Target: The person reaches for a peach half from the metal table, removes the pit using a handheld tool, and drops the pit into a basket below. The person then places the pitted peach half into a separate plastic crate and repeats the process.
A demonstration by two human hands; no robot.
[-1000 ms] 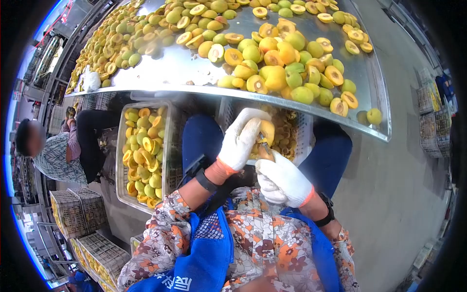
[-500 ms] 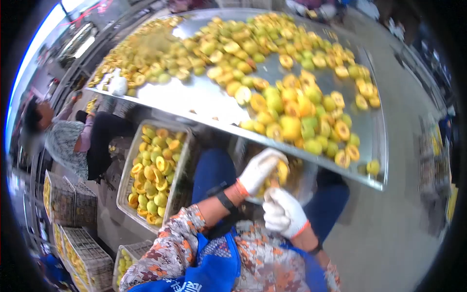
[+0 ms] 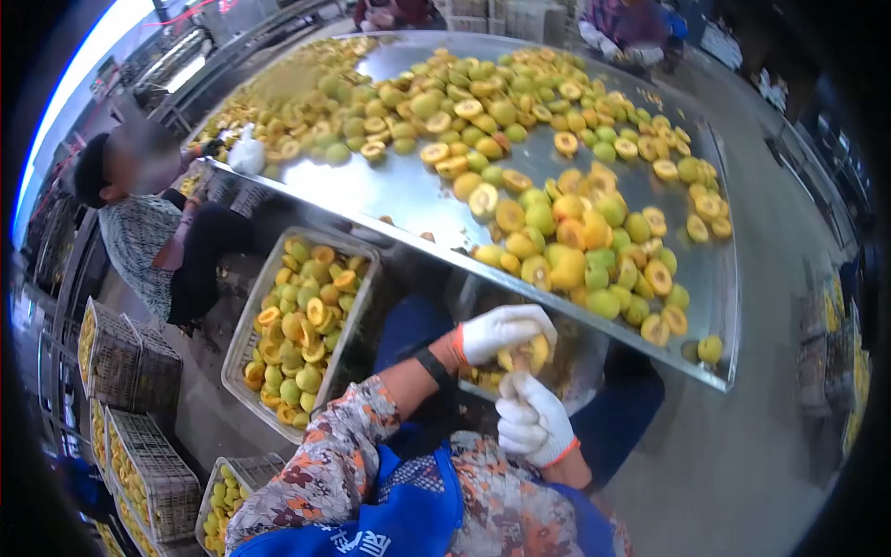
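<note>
My left hand [image 3: 501, 335], in a white knit glove, is closed around a halved yellow fruit [image 3: 536, 353] that looks like a peach. Just below it, my right hand [image 3: 536, 424], gloved too, is a fist. A short brownish piece, perhaps a tool's handle or shaft, sticks up from this fist and meets the fruit; its kind is hidden. Under both hands sits a container [image 3: 587, 371] with yellow pieces in it, between my knees. Ahead, the metal table [image 3: 325, 190] bears a heap of yellow-green fruit halves [image 3: 575, 237].
To my left stands a crate [image 3: 238, 371] full of fruit halves. More crates [image 3: 153, 473] are stacked at the lower left. A co-worker [image 3: 139, 223] sits at the table's left side, and others are at its far edge. A white bag [image 3: 246, 151] lies on the table.
The view has tilted up slightly, so the table and crates appear lower and more of the people at the far edge shows. Both hands keep their grip, close together at the fruit.
</note>
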